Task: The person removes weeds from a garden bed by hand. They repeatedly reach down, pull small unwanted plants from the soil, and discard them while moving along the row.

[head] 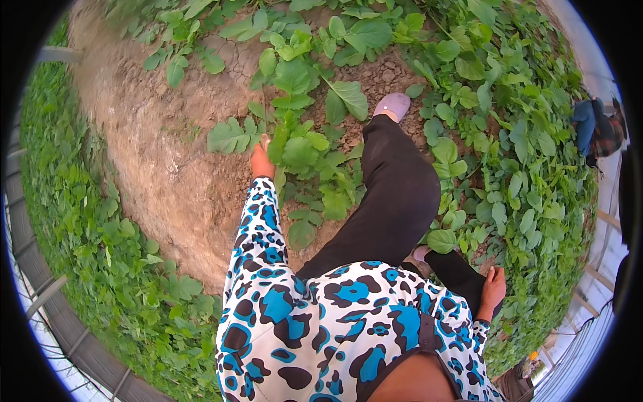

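My left hand reaches forward to the edge of a broad-leaved green plant, its fingertips among the leaves. Foliage partly covers the fingers, so whether they grip a stem cannot be made out. A lobed leaf spreads just left of the fingertips. Out to the right, my right hand is beside my lower leg in black trousers, fingers curled in and nothing visible in them. My other knee is bent forward, with a pink shoe planted on crumbly soil.
Bare, cracked soil runs along the left of the plants. Dense leafy crop covers the right, and another green strip lies far left. A person is at the right rim. Greenhouse framing shows at the left edge.
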Demonstrator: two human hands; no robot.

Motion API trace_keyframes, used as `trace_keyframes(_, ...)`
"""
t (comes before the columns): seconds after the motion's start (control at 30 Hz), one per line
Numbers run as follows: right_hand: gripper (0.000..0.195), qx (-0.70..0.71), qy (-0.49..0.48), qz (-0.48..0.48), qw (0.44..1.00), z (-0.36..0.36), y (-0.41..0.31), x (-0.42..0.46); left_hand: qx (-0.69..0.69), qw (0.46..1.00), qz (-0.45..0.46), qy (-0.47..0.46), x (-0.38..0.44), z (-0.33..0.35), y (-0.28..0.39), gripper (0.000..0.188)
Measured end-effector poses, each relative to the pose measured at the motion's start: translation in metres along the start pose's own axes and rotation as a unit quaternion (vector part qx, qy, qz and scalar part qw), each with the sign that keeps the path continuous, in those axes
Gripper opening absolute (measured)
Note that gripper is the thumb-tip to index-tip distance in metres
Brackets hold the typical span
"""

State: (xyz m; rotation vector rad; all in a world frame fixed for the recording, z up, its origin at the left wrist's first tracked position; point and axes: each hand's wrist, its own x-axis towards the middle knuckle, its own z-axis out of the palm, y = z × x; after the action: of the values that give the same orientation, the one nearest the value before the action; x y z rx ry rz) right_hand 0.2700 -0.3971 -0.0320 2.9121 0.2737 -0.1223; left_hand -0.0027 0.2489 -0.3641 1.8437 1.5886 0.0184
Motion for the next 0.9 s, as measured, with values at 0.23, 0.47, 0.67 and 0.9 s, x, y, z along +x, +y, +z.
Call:
trace_keyframes(0.23, 0.026, -0.001, -0.015, 0.02, 1.0, -0.004, -0.008, 0.002, -0.012, 0.998, -0.048, -0.026, 0.01, -0.015, 0.014, 0.058)
trace_keyframes(0.47, 0.026, -0.003, -0.008, -0.005, 1.0, 0.002, -0.001, 0.004, 0.015, 0.999, -0.015, -0.044, -0.005, 0.014, -0.031, 0.037)
trace_keyframes(0.67, 0.026, -0.01, -0.009, -0.002, 1.0, -0.002, -0.008, 0.001, 0.075, 0.995, 0.034, -0.051, -0.012, 0.012, -0.031, 0.03)
trace_keyframes(0.9, 0.027, -0.005, -0.012, -0.019, 1.0, 0.008, -0.003, 0.007, 0.1, 0.993, 0.063, -0.017, 0.001, -0.004, -0.037, 0.035)
